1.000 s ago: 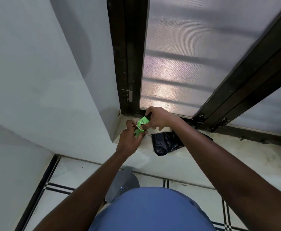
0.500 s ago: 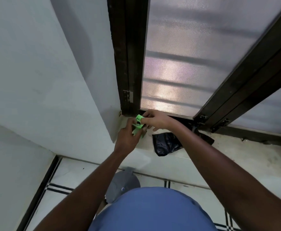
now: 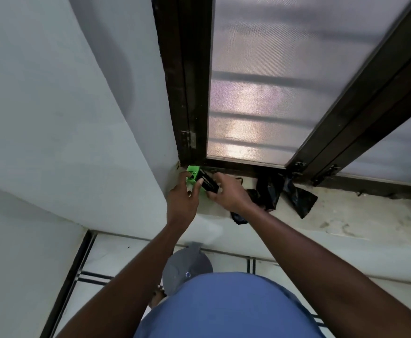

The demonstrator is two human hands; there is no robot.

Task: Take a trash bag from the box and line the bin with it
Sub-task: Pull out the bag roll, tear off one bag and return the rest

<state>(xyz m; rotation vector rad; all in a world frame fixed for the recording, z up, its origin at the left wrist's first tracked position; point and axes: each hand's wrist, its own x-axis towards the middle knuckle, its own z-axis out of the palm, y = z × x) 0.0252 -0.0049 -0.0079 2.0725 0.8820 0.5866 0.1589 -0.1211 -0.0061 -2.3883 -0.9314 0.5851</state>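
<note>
Both hands working a small bright-green cardboard box (image 3: pixel 192 172) w/ a black side panel, in the corner of a pale stone window ledge (image 3: pixel 346 211).

Left hand (image 3: pixel 183 198) is wrapping the box from the left, fingers closed on it; right hand (image 3: pixel 226 193) is pinching the black panel end, thumb & fingers clamped. Crumpled black plastic trash bag (image 3: pixel 270 191) is lying on the ledge just right of the right hand, partly draping over the edge. Grey round bin lid (image 3: pixel 187 264) is sitting on the floor below, between the forearms.
</note>
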